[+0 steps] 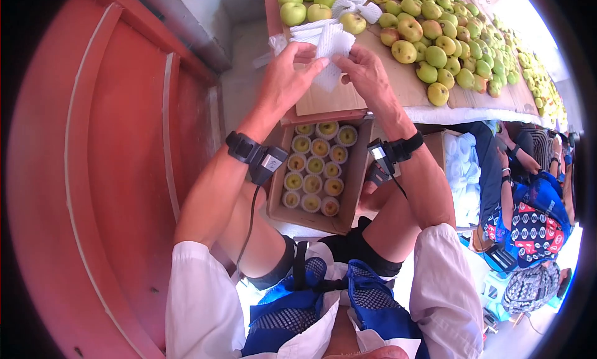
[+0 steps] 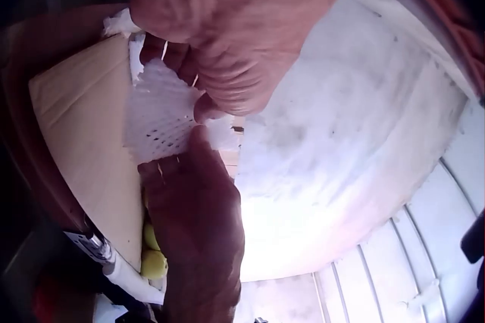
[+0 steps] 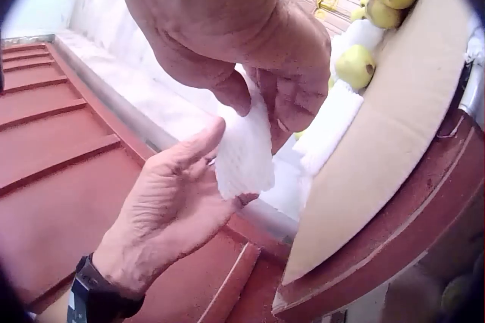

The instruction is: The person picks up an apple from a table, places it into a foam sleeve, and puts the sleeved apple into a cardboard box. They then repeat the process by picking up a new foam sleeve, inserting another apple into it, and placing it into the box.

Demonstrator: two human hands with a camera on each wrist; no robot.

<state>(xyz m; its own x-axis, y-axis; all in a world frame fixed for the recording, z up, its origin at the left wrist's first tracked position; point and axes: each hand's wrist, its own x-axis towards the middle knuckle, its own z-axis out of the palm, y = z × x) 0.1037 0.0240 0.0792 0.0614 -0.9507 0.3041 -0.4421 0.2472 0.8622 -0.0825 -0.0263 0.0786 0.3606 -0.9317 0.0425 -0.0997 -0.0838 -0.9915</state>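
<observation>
A white foam fruit net [image 1: 334,45] is stretched between both hands over the near edge of the table. My left hand [image 1: 291,71] pinches its left side with the thumb in front and the fingers behind. On the opposite side, my right hand [image 1: 368,74] pinches it between thumb and fingers. The net looks flat and hangs below the fingertips, with no apple showing in it. Its diamond mesh shows in the left wrist view, where the foam net [image 2: 163,103] spans the two hands. More flat foam nets [image 3: 333,130] lie on the cardboard beside the hands.
Below the table stands a carton [image 1: 352,194] with rows of apples [image 1: 313,185] in foam nets. Loose green apples [image 1: 293,13] and a large apple pile [image 1: 448,48] cover parts of the table. A red panelled surface [image 1: 124,141] rises at left; other people sit at right.
</observation>
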